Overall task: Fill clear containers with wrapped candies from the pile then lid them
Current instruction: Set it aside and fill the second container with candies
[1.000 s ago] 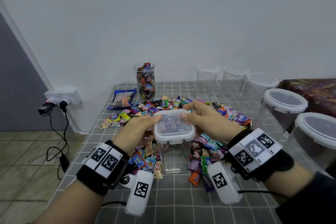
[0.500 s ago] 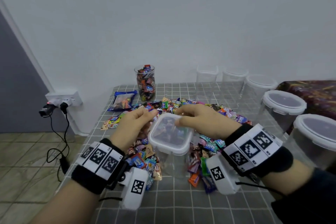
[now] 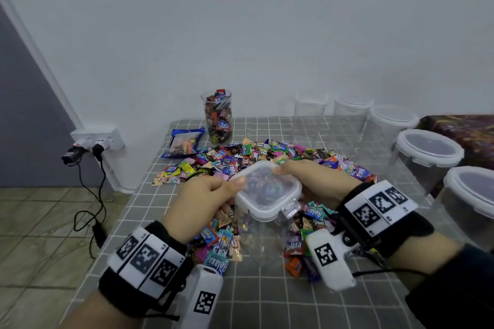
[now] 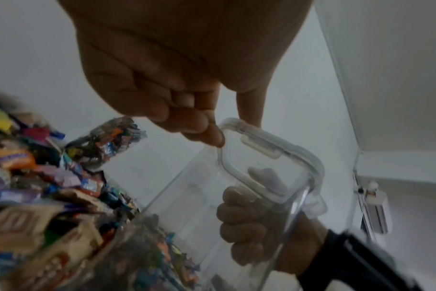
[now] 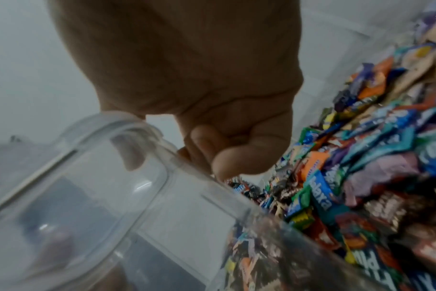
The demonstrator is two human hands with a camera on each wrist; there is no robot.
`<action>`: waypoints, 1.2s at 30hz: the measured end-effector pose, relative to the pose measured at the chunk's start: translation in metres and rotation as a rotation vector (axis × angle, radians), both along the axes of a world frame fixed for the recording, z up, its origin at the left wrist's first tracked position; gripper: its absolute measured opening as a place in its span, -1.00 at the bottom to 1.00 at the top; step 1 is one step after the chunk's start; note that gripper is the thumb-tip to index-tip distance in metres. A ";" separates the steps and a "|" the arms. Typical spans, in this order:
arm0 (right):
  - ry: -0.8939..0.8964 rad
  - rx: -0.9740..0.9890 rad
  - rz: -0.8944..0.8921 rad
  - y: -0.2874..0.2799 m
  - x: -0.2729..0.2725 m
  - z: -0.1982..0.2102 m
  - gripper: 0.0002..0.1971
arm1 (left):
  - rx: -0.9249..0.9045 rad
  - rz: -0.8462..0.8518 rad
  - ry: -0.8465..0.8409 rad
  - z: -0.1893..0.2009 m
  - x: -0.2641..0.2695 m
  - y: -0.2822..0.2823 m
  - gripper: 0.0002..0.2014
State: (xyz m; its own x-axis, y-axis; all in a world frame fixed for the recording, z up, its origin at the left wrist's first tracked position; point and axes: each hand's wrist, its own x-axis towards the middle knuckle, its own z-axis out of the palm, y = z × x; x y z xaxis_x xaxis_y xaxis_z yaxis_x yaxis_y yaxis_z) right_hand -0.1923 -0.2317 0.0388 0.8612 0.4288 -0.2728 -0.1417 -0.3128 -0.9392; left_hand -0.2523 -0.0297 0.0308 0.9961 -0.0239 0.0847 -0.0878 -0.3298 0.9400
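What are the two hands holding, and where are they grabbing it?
Both hold the square clear plastic lid on the clear container: left hand pinches its left edge, right hand grips its far right edge.

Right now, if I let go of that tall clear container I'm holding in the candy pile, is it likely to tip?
Probably fairly tippy: the clear container is tall, narrow, looks nearly empty, so likely light. It seems tilted already, its lid slanting, held between left hand and right hand. Loose wrapped candies around its base give uneven footing.
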 end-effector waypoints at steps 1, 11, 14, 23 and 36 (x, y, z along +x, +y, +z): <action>0.022 0.033 0.011 -0.001 0.001 -0.003 -0.60 | -0.018 0.000 0.027 0.000 -0.001 -0.001 -0.58; 0.085 0.252 0.023 -0.010 0.005 -0.023 0.02 | -0.143 0.007 0.149 0.003 0.001 -0.006 -0.68; 0.084 0.276 0.010 -0.009 0.001 -0.024 0.03 | -0.127 0.006 0.168 0.005 0.003 -0.006 -0.67; -0.018 0.392 -0.103 -0.012 -0.005 -0.016 -0.68 | -0.126 -0.046 0.202 0.006 0.001 -0.009 -0.63; -0.160 0.132 0.064 -0.018 -0.024 -0.012 -0.48 | -0.293 -0.101 0.280 -0.007 0.008 -0.005 -0.66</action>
